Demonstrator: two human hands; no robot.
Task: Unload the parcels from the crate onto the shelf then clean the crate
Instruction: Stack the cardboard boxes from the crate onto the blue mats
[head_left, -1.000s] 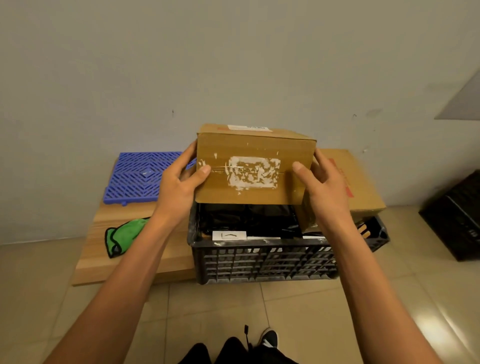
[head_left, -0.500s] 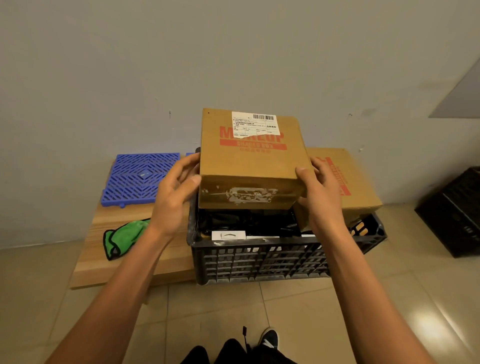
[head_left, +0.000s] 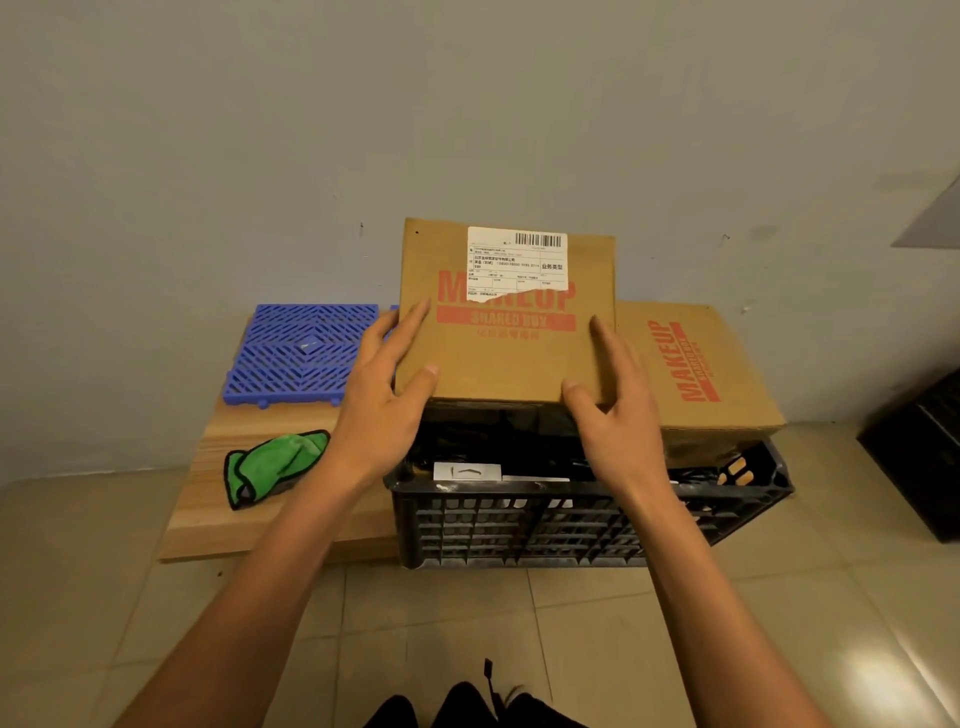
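A brown cardboard box (head_left: 498, 353) printed MAKEUP, with a white shipping label, is tilted top-face toward me above the black plastic crate (head_left: 519, 525). My left hand (head_left: 379, 410) lies against its front left corner and my right hand (head_left: 618, 415) against its front right part. The fingers of both are fairly straight, with the thumbs near the front edge. A second MAKEUP box (head_left: 696, 374) sits on the crate's right end. Black wrapped parcels (head_left: 493, 441) and a white label (head_left: 467, 472) show inside the crate. What supports the box from below is hidden.
To the left of the crate a low wooden board (head_left: 218, 509) carries a green cloth (head_left: 275, 462) and a blue plastic grid mat (head_left: 301, 353). A grey wall stands close behind. Another black crate (head_left: 919, 452) stands at the far right on the tiled floor.
The box has tipped so that its printed top now faces me instead of its taped side. Both hands have shifted from its sides onto the front corners.
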